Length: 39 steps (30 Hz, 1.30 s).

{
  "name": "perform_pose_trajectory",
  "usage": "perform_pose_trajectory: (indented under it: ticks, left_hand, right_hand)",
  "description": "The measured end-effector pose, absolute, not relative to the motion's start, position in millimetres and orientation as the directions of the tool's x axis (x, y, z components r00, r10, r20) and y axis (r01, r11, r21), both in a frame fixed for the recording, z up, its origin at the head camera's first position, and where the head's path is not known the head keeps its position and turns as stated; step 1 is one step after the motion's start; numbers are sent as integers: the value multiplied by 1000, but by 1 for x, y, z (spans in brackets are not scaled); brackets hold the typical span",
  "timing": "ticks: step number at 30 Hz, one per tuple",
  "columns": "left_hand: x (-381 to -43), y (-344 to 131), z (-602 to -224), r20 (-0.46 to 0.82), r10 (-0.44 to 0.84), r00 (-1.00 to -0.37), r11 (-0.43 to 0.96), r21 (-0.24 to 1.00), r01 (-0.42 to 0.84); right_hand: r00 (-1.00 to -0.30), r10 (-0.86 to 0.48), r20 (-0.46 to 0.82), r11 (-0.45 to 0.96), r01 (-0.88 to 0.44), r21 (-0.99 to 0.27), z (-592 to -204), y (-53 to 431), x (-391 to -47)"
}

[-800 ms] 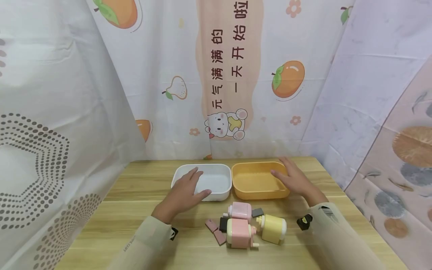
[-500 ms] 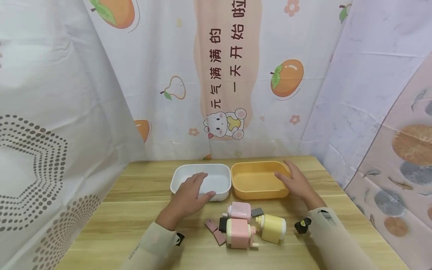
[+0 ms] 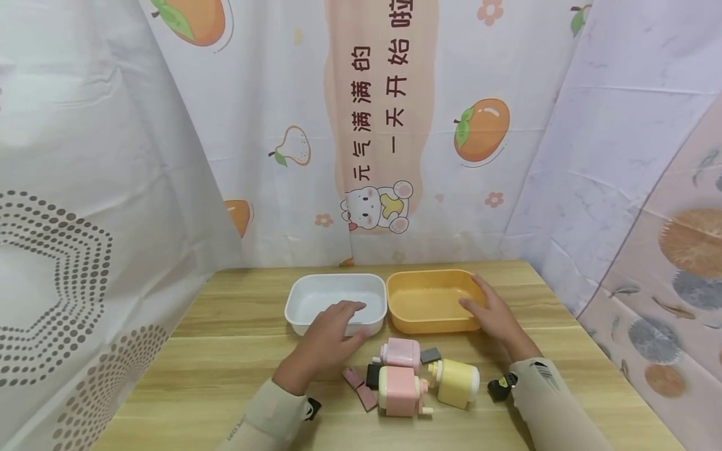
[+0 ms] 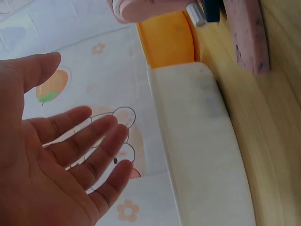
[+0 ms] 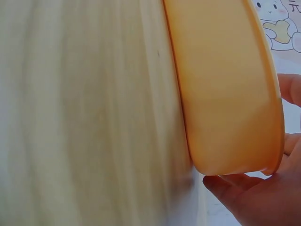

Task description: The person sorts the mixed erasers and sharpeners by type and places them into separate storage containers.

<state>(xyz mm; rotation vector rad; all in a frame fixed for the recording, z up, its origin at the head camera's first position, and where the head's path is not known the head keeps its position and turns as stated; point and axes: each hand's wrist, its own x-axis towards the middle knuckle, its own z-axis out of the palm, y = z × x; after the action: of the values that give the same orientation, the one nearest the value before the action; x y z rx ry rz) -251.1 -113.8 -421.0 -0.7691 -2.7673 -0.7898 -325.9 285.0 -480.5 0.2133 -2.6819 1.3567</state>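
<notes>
- Left hand (image 3: pixel 324 341): fingers loosely extended, holding nothing, near the white tray (image 3: pixel 321 297).
- Right hand (image 3: pixel 501 321): gripping the orange tray (image 3: pixel 425 304) at its right end, thumb inside, fingers outside.
- Trays: side by side on the surface (image 3: pixel 237 351), beyond three crank sharpeners (image 3: pixel 400 391).

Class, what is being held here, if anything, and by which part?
The orange tray, by its right end, in the right grip; the left grip holds nothing.
</notes>
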Motion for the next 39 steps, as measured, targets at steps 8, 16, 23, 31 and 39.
perform_pose_trajectory:
  ticks: [8, 16, 23, 31, 39]
  left_hand:
    - [-254, -102, -427, 225, 500, -836, 696, 471, 543]
    - [-260, -93, -432, 184, 560, -808, 618, 556, 555]
    - [-265, -88, -436, 136, 648, -749, 566, 572, 594]
    - [-269, -90, -437, 96, 723, -684, 521, 575, 631]
    - [-273, -88, -438, 122, 761, -637, 473, 567, 674]
  right_hand:
    - [-980, -69, 189, 572, -194, -797, -483, 287, -325]
    - [-977, -100, 187, 584, -210, -785, -482, 291, -323]
    - [-983, -104, 151, 639, -182, -748, -482, 292, -320]
    - [-979, -117, 169, 648, -204, -734, -481, 288, -318]
    - [-971, -150, 187, 679, -239, -694, -479, 286, -319]
